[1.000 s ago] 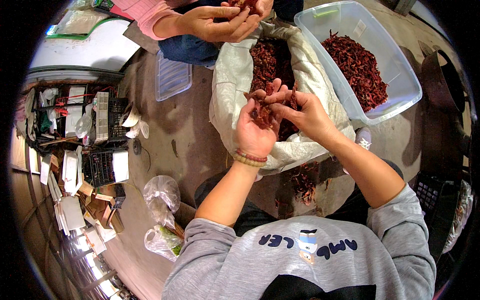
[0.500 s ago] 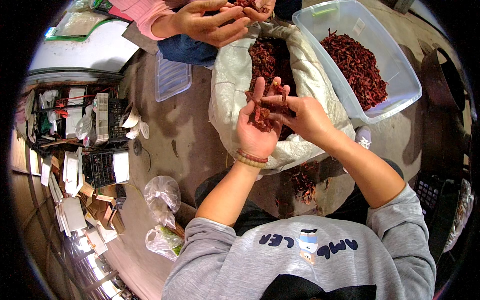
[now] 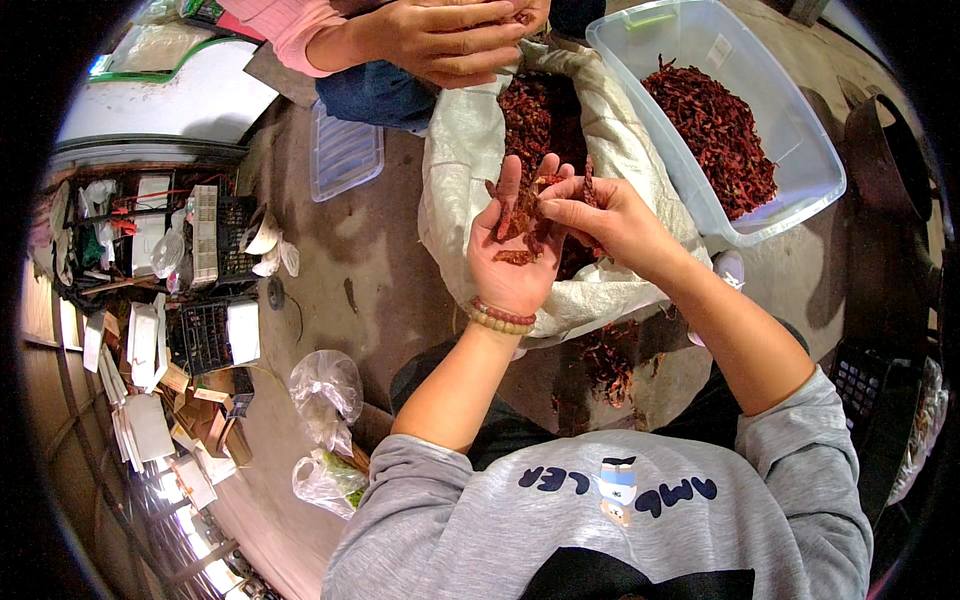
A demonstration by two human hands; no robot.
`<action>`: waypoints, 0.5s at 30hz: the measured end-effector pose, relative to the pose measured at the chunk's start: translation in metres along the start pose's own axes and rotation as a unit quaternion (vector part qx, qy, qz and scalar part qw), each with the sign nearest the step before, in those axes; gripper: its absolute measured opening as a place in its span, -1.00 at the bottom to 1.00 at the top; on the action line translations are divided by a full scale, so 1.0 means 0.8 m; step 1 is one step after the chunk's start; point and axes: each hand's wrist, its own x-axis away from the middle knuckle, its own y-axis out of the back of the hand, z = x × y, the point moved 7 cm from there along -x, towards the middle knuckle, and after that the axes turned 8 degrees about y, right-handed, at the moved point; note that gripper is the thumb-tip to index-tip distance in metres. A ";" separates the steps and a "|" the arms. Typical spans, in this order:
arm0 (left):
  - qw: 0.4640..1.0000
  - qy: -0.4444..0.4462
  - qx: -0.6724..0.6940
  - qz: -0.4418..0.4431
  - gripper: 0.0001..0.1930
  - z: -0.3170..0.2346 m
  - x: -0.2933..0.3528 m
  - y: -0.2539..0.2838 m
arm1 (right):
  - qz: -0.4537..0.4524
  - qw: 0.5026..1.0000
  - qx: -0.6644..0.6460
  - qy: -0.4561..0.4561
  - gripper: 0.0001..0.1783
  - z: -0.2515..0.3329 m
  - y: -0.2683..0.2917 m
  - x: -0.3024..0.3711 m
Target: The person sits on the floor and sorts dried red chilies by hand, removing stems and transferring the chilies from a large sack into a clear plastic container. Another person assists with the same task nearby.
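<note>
Dried red chillies [image 3: 520,225] heaped in the cupped palm of the left hand [image 3: 515,250] — a loose clump, pods lying every which way, most of them roughly along the palm from wrist toward fingertips. Palm turned up, fingers spread and slightly curled, thumb out to the side; a cradle rather than a clamp. Directly to the right of the clump, touching it, the right hand [image 3: 600,220] — thumb and forefinger pinched on a single pod at the clump's upper right edge, other fingers folded loosely behind. Nearer of the two to any one pod: the right, its fingertips already in among them, reaching leftward across the open palm. Pinched pod's long axis hard to tell — partly hidden by the fingers.

Both hands held above the mouth of a white woven sack [image 3: 450,170], open and full of the same dark red chillies. To the right of the sack, just beside it, a clear plastic tub [image 3: 800,190] partly filled with more chillies. A scatter of chillies on the floor [image 3: 380,290] below the sack. At the top, across the sack, another person's hands [image 3: 450,40], also over the sack. A clear plastic lid [image 3: 345,150] on the floor to the left.
</note>
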 end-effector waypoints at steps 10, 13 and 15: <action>0.999 0.008 0.033 0.025 -0.52 -0.005 0.000 -0.003 | 0.027 0.973 -0.191 -0.123 -0.78 -0.015 -0.001 0.005; 0.999 0.006 0.029 0.030 -0.52 -0.005 0.000 -0.003 | 0.037 0.959 -0.244 -0.140 -0.81 -0.020 -0.002 0.005; 0.999 0.005 0.031 0.037 -0.52 -0.005 0.000 -0.003 | 0.044 0.952 -0.265 -0.146 -0.81 -0.020 -0.004 0.006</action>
